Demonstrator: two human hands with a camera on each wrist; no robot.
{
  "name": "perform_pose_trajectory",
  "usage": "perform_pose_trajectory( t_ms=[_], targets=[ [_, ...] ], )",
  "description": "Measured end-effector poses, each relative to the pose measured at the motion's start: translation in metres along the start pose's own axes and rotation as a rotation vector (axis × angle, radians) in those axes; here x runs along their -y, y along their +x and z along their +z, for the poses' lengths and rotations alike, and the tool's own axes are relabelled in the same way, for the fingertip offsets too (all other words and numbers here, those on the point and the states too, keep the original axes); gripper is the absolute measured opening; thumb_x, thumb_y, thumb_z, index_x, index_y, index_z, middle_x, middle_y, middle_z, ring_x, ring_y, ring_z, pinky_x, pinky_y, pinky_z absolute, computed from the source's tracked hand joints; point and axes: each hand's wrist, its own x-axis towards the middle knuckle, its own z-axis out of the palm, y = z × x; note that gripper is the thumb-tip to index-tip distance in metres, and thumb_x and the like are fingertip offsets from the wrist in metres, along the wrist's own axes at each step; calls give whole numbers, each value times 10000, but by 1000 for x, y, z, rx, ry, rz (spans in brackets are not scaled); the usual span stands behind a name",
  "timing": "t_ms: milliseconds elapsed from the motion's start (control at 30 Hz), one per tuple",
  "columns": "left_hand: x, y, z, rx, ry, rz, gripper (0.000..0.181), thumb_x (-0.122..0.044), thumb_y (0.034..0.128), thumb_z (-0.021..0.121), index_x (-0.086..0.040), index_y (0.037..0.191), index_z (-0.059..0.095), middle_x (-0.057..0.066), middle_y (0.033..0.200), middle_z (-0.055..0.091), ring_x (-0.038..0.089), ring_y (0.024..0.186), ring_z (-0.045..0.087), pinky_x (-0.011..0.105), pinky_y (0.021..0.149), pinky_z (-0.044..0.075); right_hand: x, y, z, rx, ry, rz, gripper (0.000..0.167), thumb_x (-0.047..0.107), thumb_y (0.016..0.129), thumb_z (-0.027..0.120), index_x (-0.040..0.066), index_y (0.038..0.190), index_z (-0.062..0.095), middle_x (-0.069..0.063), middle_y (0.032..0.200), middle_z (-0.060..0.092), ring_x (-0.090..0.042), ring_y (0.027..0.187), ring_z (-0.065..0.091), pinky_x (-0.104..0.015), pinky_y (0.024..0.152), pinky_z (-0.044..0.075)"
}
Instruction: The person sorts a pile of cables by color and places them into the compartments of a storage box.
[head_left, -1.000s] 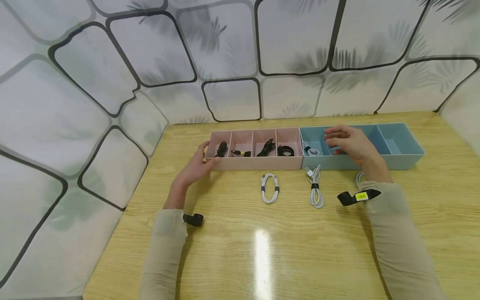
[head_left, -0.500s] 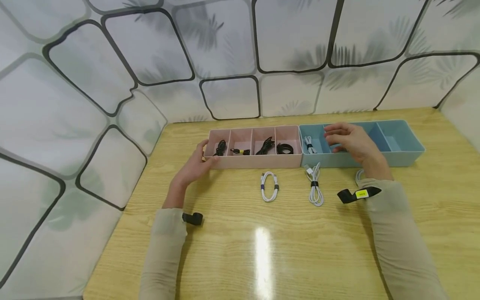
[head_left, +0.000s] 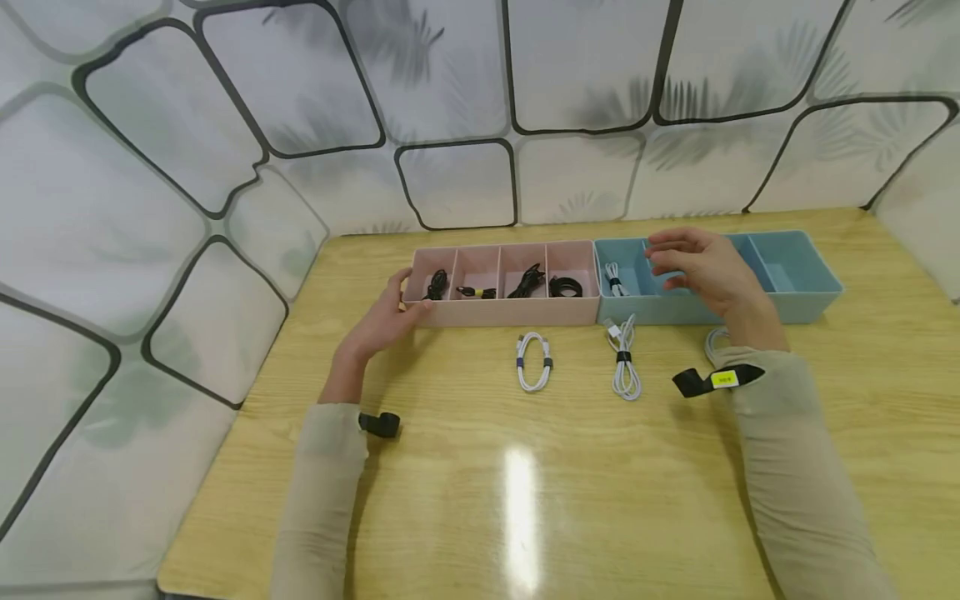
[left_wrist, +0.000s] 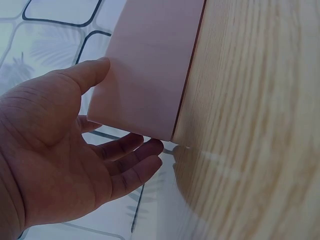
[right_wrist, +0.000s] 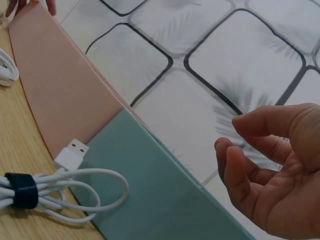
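In the head view my left hand (head_left: 378, 321) rests at the left end of a pink divided box (head_left: 510, 313), thumb against its front and fingers along the end wall. The left wrist view shows these fingers loosely bent at the corner. My right hand (head_left: 708, 271) hovers over a blue divided box (head_left: 802, 307), fingers loosely curled around nothing. A bundled white cable (head_left: 615, 280) leans in the blue box's leftmost compartment. In the pink box's compartments lie black cables (head_left: 528, 282), one bundle to each.
On the wooden table (head_left: 450, 483), before the boxes, lie a looped white cable (head_left: 533, 362) and a white USB cable (head_left: 625, 358) with a black strap. Another white cable (head_left: 716, 342) is partly hidden by the right wrist. A patterned wall (head_left: 577, 179) stands behind the boxes.
The white cable in the blue compartment lay lower and more spread a second ago; now it leans more upright. Both hands keep nearly the same places while the head view shifts slightly.
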Motion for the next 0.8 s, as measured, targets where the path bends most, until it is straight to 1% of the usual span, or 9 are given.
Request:
perform_pose_trajectory(
  t_ms=[167, 233, 367, 500, 533, 633, 733, 800],
  targets=[
    [-1, 2, -1, 3, 5, -6, 773, -314, 1030, 530, -99, 1592, 45, 286, 1555, 251, 411, 1369, 365, 557, 1100, 322, 1, -6, 7, 24, -105, -32, 178, 134, 965, 660, 243, 1100, 700, 101, 999, 692, -119, 819, 653, -280, 667, 544],
    [-2, 1, 0, 8, 3, -10, 776, -326, 1032, 524, -106, 1593, 36, 275, 1577, 219, 412, 1391, 342, 560, 1109, 311, 4, -10, 12, 32, -153, -51, 175, 148, 967, 661, 225, 1120, 695, 82, 1002, 695, -139, 826, 662, -296, 672, 552],
    [-2, 1, 1, 10, 0, -11, 785, -350, 1033, 526, -109, 1596, 35, 268, 1591, 199, 415, 1410, 320, 565, 1122, 292, 12, -17, 24, 67, -196, -85, 203, 139, 964, 662, 174, 1162, 680, 52, 1009, 693, -161, 830, 673, -321, 667, 563],
    [-1, 0, 0, 8, 10, -10, 785, -354, 1034, 524, -113, 1597, 33, 266, 1597, 186, 416, 1425, 296, 565, 1130, 281, 17, -20, 40, 143, -224, -74, 252, 134, 961, 662, 96, 1211, 653, -16, 1073, 679, -179, 850, 677, -355, 684, 571],
    [0, 0, 0, 8, 17, -9, 784, -356, 1035, 522, -114, 1597, 33, 264, 1599, 183, 416, 1428, 292, 567, 1131, 278, 17, -21, 44, 161, -238, -68, 261, 143, 961, 664, 91, 1216, 648, -37, 1097, 671, -193, 859, 677, -369, 690, 573],
    [1, 1, -1, 11, 33, -1, 782, -355, 1037, 516, -113, 1598, 29, 263, 1603, 173, 421, 1434, 278, 574, 1135, 266, 18, -21, 57, 222, -297, -70, 321, 155, 964, 661, 31, 1257, 620, -128, 1146, 650, -258, 878, 674, -423, 700, 579],
    [2, 2, 0, 13, 45, 1, 780, -358, 1038, 513, -107, 1598, 32, 262, 1604, 174, 422, 1436, 274, 576, 1137, 261, 15, -22, 68, 283, -347, -58, 343, 159, 975, 641, 3, 1278, 602, -195, 1153, 635, -296, 869, 668, -458, 692, 580],
    [2, 2, 1, 12, 45, 1, 777, -358, 1037, 515, -101, 1596, 40, 263, 1603, 178, 423, 1434, 279, 575, 1135, 265, 13, -22, 76, 325, -365, -38, 348, 143, 977, 625, -11, 1287, 589, -238, 1166, 619, -291, 866, 666, -457, 686, 581]
  ],
)
